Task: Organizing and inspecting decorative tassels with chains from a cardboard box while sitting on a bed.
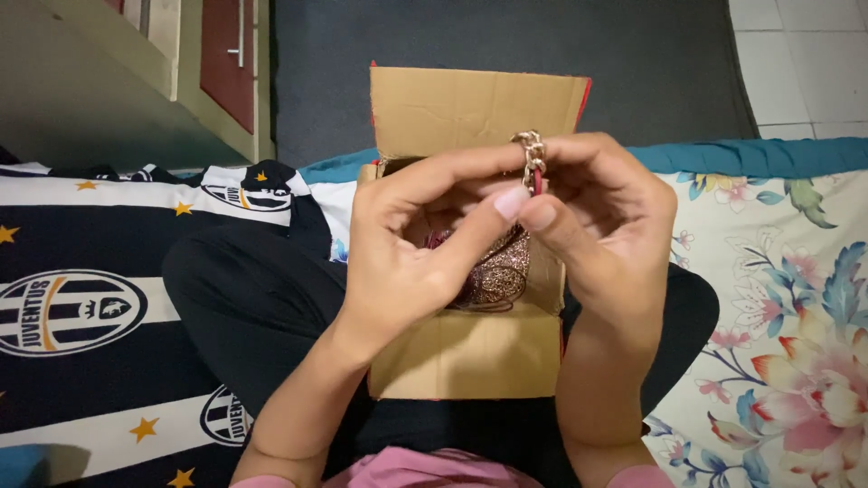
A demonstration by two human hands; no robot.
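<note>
Bedding: black-and-white striped sheet with gold stars and round crests [81, 271] at 9 o'clock of the lap; floral sheet with pink and blue flowers [787, 325] at 3 o'clock.
Floor: dark grey mat [506, 45] at 12 o'clock, beyond the bed edge.
Legs: crossed, in black trousers [244, 307], carrying the box.
Box: open brown cardboard box [466, 352] on the lap, far flap upright at 12 o'clock, near flap lowered toward 6 o'clock.
Inside box: glittery copper-pink pouch-like thing [497, 271], partly hidden under the hands; exact kind unclear.
Left hand [407, 244]: curled, thumb and forefinger pinching the chain from 9 o'clock.
Right hand [606, 226]: curled, thumb and forefinger pinching the same chain from 3 o'clock.
Chain: short gold curb-link chain [531, 155] with a red strip behind it, held above the open box between both sets of fingertips.
Axis: chain running 12 to 6 o'clock, top links standing clear above the fingers, lower end dropping toward the glittery thing.
Nearness: both hands touching it, neither nearer; thumbs meeting just below the visible links.
</note>
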